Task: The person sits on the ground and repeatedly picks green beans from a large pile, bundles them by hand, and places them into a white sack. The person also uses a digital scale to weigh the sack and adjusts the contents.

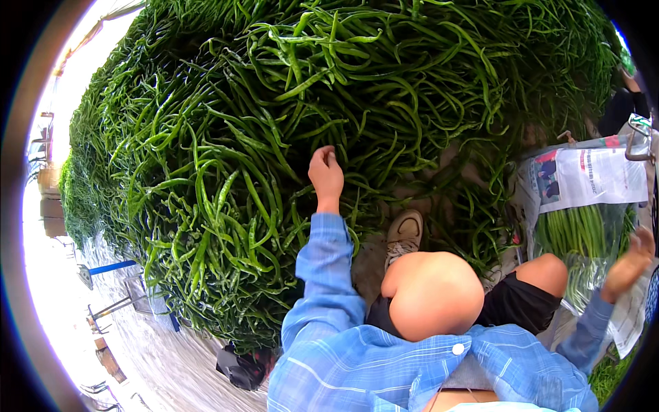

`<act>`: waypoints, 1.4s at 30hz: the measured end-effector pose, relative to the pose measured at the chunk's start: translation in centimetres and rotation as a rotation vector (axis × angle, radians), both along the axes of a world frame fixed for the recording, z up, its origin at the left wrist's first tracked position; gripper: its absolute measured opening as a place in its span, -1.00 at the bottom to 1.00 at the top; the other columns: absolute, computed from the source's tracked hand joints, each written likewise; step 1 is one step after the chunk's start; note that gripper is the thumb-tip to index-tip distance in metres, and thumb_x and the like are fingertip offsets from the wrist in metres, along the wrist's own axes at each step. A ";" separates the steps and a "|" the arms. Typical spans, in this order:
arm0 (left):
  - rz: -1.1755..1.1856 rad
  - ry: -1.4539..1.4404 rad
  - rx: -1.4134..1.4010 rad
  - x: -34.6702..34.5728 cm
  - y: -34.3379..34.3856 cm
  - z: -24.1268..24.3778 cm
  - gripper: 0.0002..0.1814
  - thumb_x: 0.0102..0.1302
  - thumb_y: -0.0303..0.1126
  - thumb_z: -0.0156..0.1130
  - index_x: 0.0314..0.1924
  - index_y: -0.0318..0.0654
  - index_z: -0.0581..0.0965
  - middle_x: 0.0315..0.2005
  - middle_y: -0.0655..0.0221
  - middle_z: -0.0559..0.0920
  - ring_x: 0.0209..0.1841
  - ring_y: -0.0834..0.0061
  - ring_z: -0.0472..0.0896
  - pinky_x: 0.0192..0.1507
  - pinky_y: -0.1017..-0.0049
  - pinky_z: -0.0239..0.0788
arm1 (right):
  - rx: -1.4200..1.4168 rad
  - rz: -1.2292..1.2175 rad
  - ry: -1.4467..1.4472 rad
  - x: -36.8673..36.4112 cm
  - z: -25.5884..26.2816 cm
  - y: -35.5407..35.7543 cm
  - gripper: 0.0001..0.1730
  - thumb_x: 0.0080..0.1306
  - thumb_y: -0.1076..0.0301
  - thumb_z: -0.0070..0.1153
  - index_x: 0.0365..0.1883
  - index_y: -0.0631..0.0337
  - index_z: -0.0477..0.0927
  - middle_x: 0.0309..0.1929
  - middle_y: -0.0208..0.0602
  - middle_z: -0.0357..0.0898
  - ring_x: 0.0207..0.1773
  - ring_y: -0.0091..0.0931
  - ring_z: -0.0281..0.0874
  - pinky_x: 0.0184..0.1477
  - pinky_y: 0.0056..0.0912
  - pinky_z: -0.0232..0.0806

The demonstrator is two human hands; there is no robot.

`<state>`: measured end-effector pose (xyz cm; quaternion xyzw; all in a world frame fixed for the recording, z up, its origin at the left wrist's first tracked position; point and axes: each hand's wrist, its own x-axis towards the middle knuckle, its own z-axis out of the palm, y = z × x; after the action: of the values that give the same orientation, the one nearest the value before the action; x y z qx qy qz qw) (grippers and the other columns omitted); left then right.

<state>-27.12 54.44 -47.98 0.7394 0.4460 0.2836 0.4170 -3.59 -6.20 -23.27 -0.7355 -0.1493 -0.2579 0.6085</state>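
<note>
A huge heap of long green chili peppers (221, 139) rises in front of me and spreads to both sides. My left hand (326, 172) reaches into its near face, fingers curled inward among the pods; whether a pepper is in the grasp cannot be made out. Off to the right, my right hand (629, 263) is blurred, with fingers stretched out and no object visible in it. It hovers over the near right side of a clear plastic-lined container, where green peppers (571, 232) lie lined up side by side. A printed newspaper sheet (592, 175) covers the container's far part.
Loose peppers (463, 216) lie on the ground around my shoe (404, 234). A metal handle (640, 141) stands at the container's far right corner. Left of the heap are a blue-handled tool (110, 267) and a black plastic bag (242, 366). Part of another person (623, 105) shows at far right.
</note>
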 end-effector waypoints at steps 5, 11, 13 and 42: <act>0.048 0.287 0.077 2.9 2.1 -4.8 -0.69 0.25 -0.40 0.15 -0.01 -0.33 0.55 -0.12 -0.01 0.63 -0.02 -0.04 0.57 0.00 0.15 0.40 | -0.498 0.727 0.548 -7.7 -10.3 30.9 -0.79 0.33 0.40 0.05 -0.13 0.31 0.58 -0.19 -0.17 0.56 -0.06 -0.37 0.54 -0.04 -0.33 0.41; -0.194 0.372 0.231 3.2 0.8 -5.9 -0.68 0.28 -0.38 0.14 0.03 -0.24 0.51 -0.11 0.05 0.62 -0.06 -0.06 0.55 -0.08 0.05 0.40 | -0.826 0.871 0.407 -8.8 -29.3 53.3 -0.63 0.39 0.30 0.03 0.06 0.38 0.46 -0.13 0.00 0.57 -0.09 -0.31 0.60 -0.17 -0.25 0.45; -0.136 0.465 0.127 3.7 0.3 -4.8 -0.67 0.31 -0.35 0.14 0.05 -0.24 0.47 -0.09 0.04 0.60 -0.06 -0.03 0.54 -0.08 0.09 0.39 | -0.768 0.834 0.510 -9.2 -30.6 54.2 -0.64 0.40 0.27 0.04 0.01 0.38 0.48 -0.20 -0.01 0.59 -0.11 -0.30 0.60 -0.18 -0.22 0.43; -0.410 -0.497 -0.361 3.8 -0.2 10.7 -0.44 0.46 0.10 -0.09 0.14 -0.23 0.41 0.27 0.19 0.36 0.10 0.44 0.45 0.16 0.38 0.28 | 0.168 1.495 0.629 -11.7 -17.3 52.2 -0.09 0.15 0.52 0.09 0.44 0.30 -0.05 0.35 -0.03 0.15 0.38 -0.29 0.16 0.40 -0.30 0.03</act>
<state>-23.29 54.25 -37.31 0.6366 0.2167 0.2817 0.6844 -15.25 46.00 -40.52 -0.4316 -0.4029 0.4246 0.6863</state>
